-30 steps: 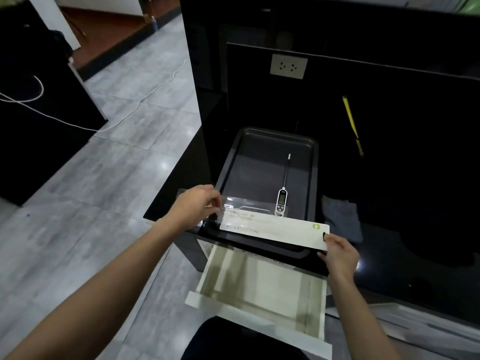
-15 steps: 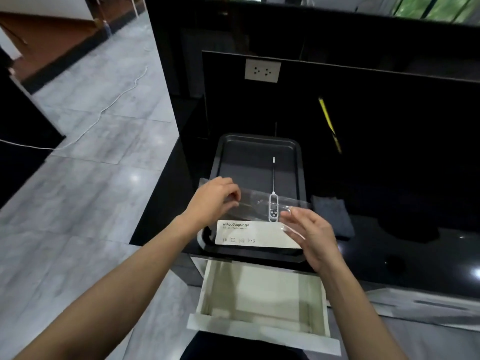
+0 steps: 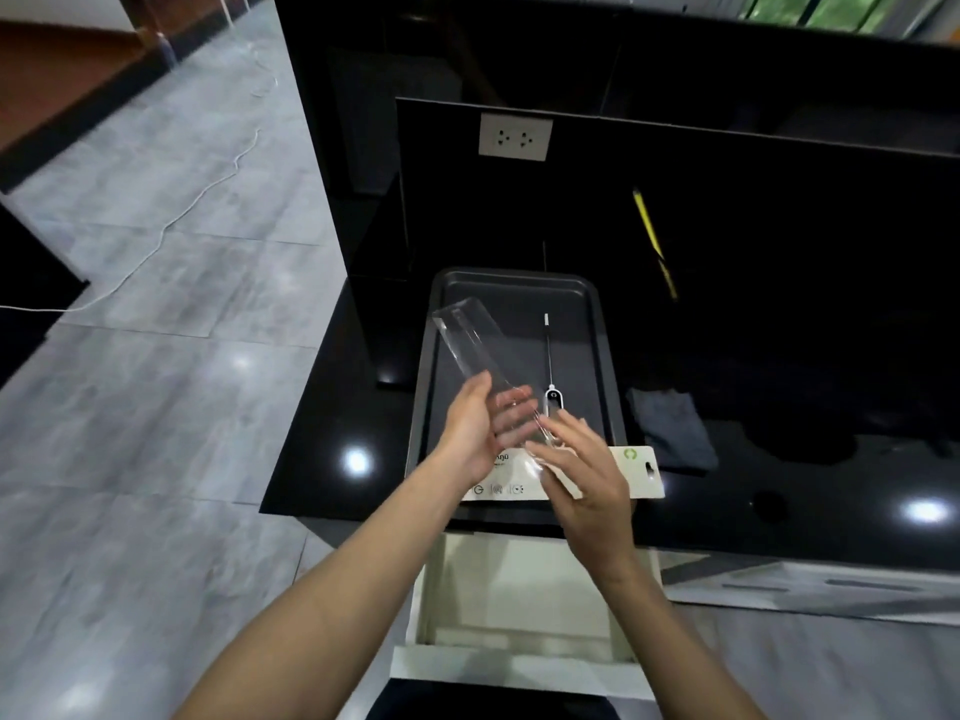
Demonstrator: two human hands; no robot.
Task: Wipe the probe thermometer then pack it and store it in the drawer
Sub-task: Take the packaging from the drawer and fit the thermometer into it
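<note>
Above the tray's near-left corner, the left hand (image 3: pixel 470 426) has its grip clamped on the lower end of the clear plastic sleeve (image 3: pixel 475 350), fingers wrapped around it. The sleeve runs up and away from that grip, tilted toward the far left; its far end looks open, but I can't confirm that. It's see-through and holds nothing. Judgement: thin, light, flexes under a squeeze, slick; hold it by the edges near the mouth, not across the middle, or it pinches shut.

Just right of that grip, the right hand (image 3: pixel 582 470) has fingers spread and apart, touching or just beside the sleeve's near end, clamped on nothing I can see. It's motion-blurred, so contact is uncertain.

Beyond and between both grips, the probe thermometer (image 3: pixel 549 371) lies flat in the dark tray (image 3: pixel 602 356), head toward the hands, thin metal stem pointing away. Nothing else is in the tray. Judgement: light, rigid, stem bends if levered, tip sharp; take it by the plastic head and feed it stem-first.

Under the right grip, the white backing card (image 3: pixel 641 470) lies on the tray's near rim. Right of it, a grey cloth (image 3: pixel 670 428) sits crumpled on the black worktop (image 3: pixel 805 459).

Below both grips, the drawer (image 3: pixel 519 589) is pulled open; the part in view is empty.
</note>
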